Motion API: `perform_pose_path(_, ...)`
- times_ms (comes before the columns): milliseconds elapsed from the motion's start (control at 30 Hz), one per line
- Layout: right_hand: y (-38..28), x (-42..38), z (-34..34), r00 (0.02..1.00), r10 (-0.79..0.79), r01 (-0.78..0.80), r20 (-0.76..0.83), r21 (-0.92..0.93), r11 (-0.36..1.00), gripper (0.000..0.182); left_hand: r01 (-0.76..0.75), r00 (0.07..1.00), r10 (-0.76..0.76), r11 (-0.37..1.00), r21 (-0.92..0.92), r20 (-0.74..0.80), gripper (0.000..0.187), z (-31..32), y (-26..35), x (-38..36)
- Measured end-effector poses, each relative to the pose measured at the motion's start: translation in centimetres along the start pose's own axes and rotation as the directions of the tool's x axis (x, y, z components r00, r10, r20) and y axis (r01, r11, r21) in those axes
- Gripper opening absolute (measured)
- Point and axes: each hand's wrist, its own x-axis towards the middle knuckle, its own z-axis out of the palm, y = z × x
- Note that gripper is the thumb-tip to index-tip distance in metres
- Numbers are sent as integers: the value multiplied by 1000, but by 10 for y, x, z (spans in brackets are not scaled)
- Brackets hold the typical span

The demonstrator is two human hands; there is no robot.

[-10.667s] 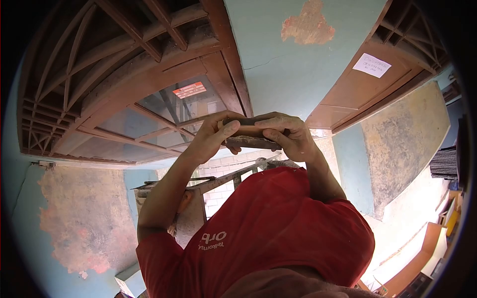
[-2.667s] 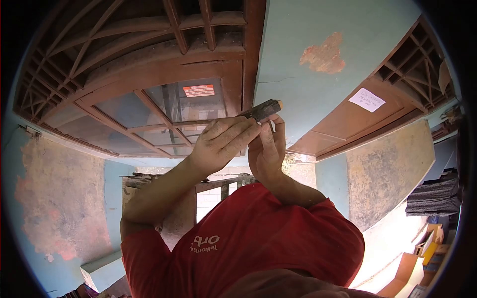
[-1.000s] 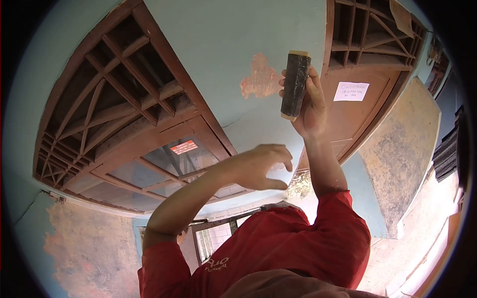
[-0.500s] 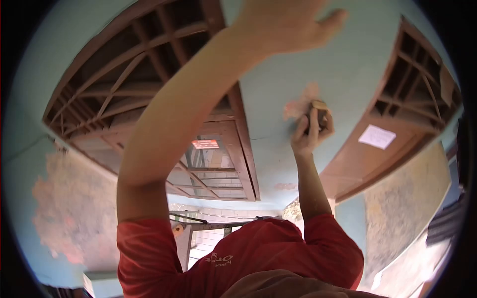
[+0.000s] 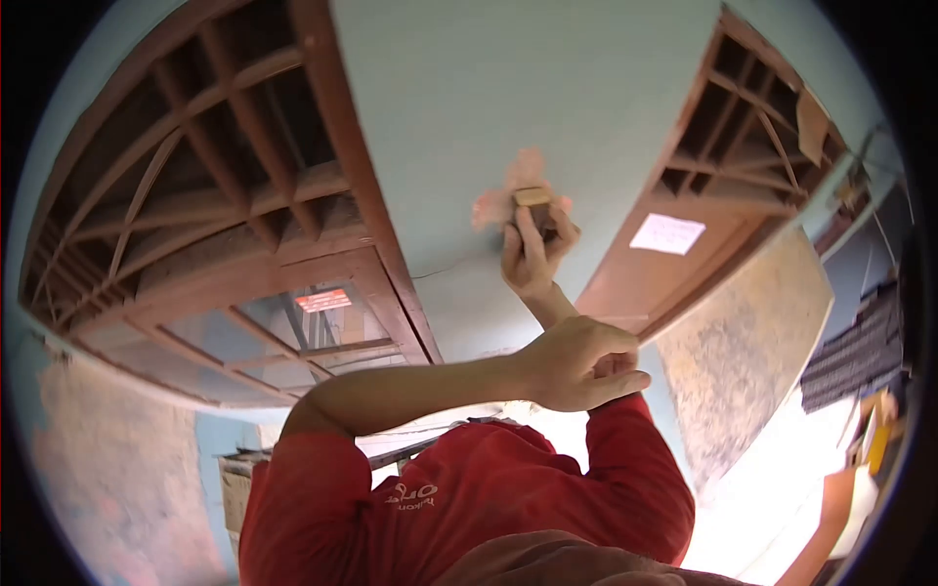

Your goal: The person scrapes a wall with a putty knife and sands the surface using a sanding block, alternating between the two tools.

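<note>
A small block, yellowish on top and dark below (image 5: 532,196), is pressed against the pale blue-green wall (image 5: 469,98) in my right hand (image 5: 535,244). Pinkish bare patches (image 5: 529,164) show in the paint around it. My left arm bends across my chest, and my left hand (image 5: 581,366) lies over my right forearm close to the red sleeve (image 5: 640,439). Its fingers are curled toward the thumb; whether they grip the forearm or something small is hidden.
Brown wooden frames with lattice stand on the left (image 5: 332,117) and right (image 5: 674,146). A white paper (image 5: 666,233) is on the right one, a red label (image 5: 323,300) on the left glass. Another person's arm (image 5: 826,518) shows at lower right.
My left hand has come down from the upper wall to my right forearm, its fingers now curled. The view has shifted right; the block stays by the pink patches.
</note>
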Motion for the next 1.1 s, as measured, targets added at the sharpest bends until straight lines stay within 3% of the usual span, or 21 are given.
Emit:
perform_pose_path(33,-3,15,-7,997,-27,23,78,57,998,44,-20,990,-2,986,-164,-138,37,31,-23,-20)
perform_pose_path(67,2,14,-11,991,-80,78,106,22,997,48,258,964,-265,903,-343,29,23,49,-45,-41)
perform_pose_path(133,8,10,-15,976,-139,143,166,-13,990,53,283,932,-341,895,-345,-120,44,92,-67,-66)
perform_pose_path(167,9,12,-19,966,-152,161,209,-26,987,57,438,857,-511,657,-613,63,54,99,-53,-69)
perform_pose_path(200,9,11,-23,952,-170,181,256,-21,983,60,550,740,-616,319,-772,272,65,102,-42,-64)
perform_pose_path(267,16,3,-19,937,-200,222,288,-45,974,71,512,814,-402,155,-845,420,73,108,-44,-65)
perform_pose_path(333,20,7,-17,922,-248,278,297,-64,958,68,513,833,-318,138,-847,452,71,98,-30,-59)
perform_pose_path(367,21,10,-17,903,-317,343,289,-44,938,65,504,855,-306,306,-807,418,73,100,-32,-58)
perform_pose_path(400,20,11,-20,901,-319,350,295,-59,935,65,512,853,-294,307,-802,431,73,96,-31,-60)
perform_pose_path(467,18,14,-23,890,-320,359,326,-69,931,68,627,778,-251,365,-688,576,66,75,-29,-62)
perform_pose_path(500,20,14,-23,888,-324,366,326,-75,928,68,674,730,-339,504,-541,593,75,66,-32,-58)
perform_pose_path(533,20,12,-22,883,-315,361,347,-76,929,69,674,729,-338,505,-539,595,75,63,-28,-61)
perform_pose_path(567,20,9,-21,880,-302,352,367,-77,933,71,495,856,-38,349,-796,515,84,59,-20,-66)
perform_pose_path(600,20,10,-19,884,-295,344,364,-79,935,71,306,922,220,94,-947,320,94,55,-5,-64)
perform_pose_path(667,22,9,-16,893,-324,367,311,-88,926,67,194,941,252,142,-971,225,128,63,-6,-71)
perform_pose_path(733,26,6,-18,872,-306,387,381,-156,909,68,215,878,402,153,-965,259,130,60,12,-71)
perform_pose_path(867,22,11,-26,827,-262,407,496,-207,890,73,267,902,331,78,-961,277,129,65,16,-73)
perform_pose_path(1000,24,11,-26,813,-273,397,514,-147,906,79,256,917,300,58,-965,261,128,68,21,-76)
perform_pose_path(1100,29,10,-24,832,-278,414,480,-203,887,82,217,912,340,67,-974,227,126,71,25,-77)
